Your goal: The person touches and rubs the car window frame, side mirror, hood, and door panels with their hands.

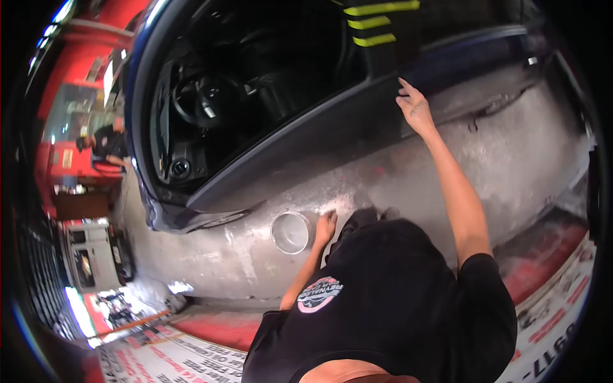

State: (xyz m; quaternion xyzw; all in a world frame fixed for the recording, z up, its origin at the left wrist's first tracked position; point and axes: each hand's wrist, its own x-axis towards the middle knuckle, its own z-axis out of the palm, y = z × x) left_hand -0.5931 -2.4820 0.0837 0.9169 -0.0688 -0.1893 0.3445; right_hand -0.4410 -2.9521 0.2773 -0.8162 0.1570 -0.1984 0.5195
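Note:
My right hand [415,107] is at the dark lower edge of the car door [364,105], its fingers partly stretched and apart, with nothing visible in them. Lower down, my left hand [327,226] is curled closed beside a round, clear-looking container [290,232] on the floor. What the left hand holds, if anything, is hidden. The blue car [143,115] shows its dark interior and steering wheel [204,102] through the window opening. Yellow tape strips [373,24] are stuck near the top.
Concrete floor [498,153] runs between the car and my body. A seated person [105,143] in dark clothes is at the far left, by a red wall. A light-coloured vehicle [96,258] stands below them. Printed banners [172,354] line the bottom edge.

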